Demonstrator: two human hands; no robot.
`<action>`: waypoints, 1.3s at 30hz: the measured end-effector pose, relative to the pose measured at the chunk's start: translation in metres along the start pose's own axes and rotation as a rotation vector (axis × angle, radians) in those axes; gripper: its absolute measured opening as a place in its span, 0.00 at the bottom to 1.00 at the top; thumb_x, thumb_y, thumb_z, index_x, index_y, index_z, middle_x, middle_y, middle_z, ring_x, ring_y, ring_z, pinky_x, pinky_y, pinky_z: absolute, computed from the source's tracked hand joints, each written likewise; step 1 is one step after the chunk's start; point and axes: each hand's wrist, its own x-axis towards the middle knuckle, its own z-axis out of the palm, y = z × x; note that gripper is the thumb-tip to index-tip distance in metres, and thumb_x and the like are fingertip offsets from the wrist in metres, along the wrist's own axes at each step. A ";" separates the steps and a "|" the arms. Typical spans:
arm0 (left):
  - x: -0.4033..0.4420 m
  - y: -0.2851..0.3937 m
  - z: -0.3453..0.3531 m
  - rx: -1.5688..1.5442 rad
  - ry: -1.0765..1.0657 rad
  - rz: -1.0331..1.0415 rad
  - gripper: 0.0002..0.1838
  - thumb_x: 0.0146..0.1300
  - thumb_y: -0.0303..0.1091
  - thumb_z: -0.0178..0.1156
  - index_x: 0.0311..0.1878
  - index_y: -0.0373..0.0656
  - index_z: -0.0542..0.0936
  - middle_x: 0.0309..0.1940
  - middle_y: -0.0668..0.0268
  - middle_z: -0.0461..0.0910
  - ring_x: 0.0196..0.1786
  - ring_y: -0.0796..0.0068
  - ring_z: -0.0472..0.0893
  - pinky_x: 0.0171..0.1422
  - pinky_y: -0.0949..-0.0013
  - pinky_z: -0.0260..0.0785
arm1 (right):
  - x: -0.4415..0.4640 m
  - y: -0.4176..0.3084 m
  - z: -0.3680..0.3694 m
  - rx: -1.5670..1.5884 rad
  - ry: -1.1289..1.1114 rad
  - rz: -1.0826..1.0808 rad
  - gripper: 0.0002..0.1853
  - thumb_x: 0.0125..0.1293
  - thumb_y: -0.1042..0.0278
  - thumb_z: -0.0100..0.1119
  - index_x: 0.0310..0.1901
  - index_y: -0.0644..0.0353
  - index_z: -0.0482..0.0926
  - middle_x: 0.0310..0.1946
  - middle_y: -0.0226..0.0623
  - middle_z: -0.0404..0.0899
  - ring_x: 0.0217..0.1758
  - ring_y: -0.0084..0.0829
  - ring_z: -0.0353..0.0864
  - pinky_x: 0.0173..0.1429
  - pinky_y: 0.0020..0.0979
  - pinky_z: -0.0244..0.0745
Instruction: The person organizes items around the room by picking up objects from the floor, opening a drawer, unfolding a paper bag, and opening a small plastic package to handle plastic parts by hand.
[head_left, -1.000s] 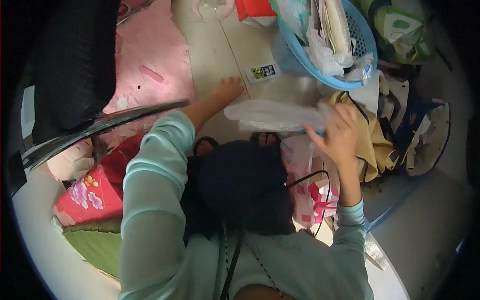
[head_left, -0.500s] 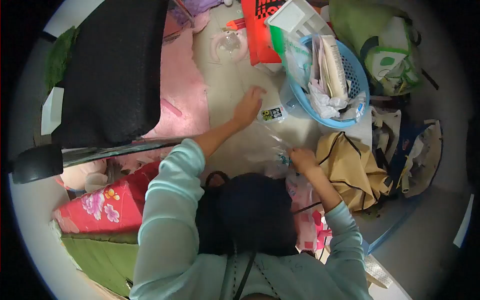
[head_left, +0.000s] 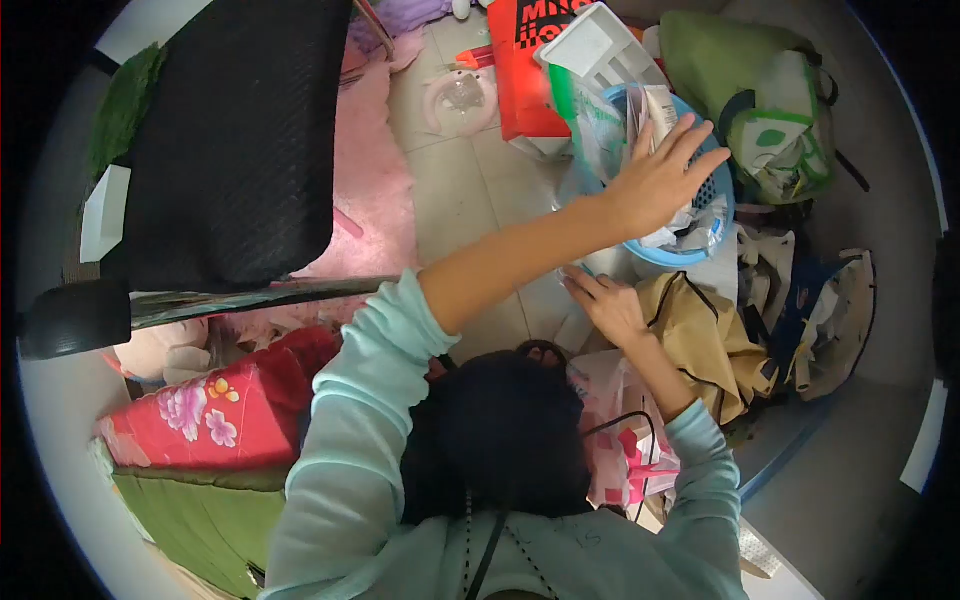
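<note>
My left hand (head_left: 660,190) is stretched over the blue basket (head_left: 668,256) with fingers spread, holding nothing. The basket contains papers, crumpled white tissue and clear wrappers (head_left: 707,228), partly covered by the hand. Just below the basket's near side, my right hand (head_left: 610,308) pinches the edge of a clear plastic bag (head_left: 572,272). Most of that bag is hard to make out against the floor and behind my left forearm. A tan fabric bag (head_left: 700,330) lies right beside my right hand.
A red bag (head_left: 525,85) and a white plastic tray (head_left: 600,50) stand behind the basket. Green bags (head_left: 735,60) sit at the far right. On the left are a black padded seat (head_left: 220,150) and pink fluffy mat (head_left: 375,170). A pink-and-white plastic bag (head_left: 610,400) lies near my legs.
My left hand has moved from above the floor, right and away from me, to over the basket. The clear bag and my right hand have shifted slightly; the labelled white packet is now hidden.
</note>
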 end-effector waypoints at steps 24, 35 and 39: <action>-0.235 -0.231 -0.010 0.813 0.115 -1.148 0.25 0.42 0.28 0.59 0.48 0.46 0.66 0.49 0.56 0.64 0.51 0.54 0.65 0.51 0.56 0.60 | -0.116 0.023 0.143 -0.119 -0.837 0.243 0.09 0.49 0.65 0.52 0.28 0.59 0.80 0.31 0.43 0.78 0.35 0.41 0.77 0.42 0.41 0.70; -0.176 -0.349 0.022 0.637 -0.164 -1.218 0.13 0.51 0.34 0.53 0.41 0.48 0.77 0.52 0.54 0.64 0.54 0.53 0.65 0.53 0.60 0.64 | -0.078 -0.004 0.076 0.547 -0.697 0.505 0.12 0.55 0.64 0.48 0.35 0.61 0.76 0.33 0.48 0.76 0.38 0.45 0.76 0.43 0.42 0.70; -0.182 -0.368 0.013 0.505 -0.106 -1.303 0.11 0.54 0.32 0.51 0.39 0.46 0.78 0.50 0.54 0.68 0.51 0.53 0.69 0.53 0.61 0.65 | -0.045 -0.009 0.045 0.571 -0.922 0.660 0.14 0.59 0.60 0.44 0.37 0.60 0.76 0.35 0.50 0.75 0.40 0.48 0.74 0.45 0.44 0.68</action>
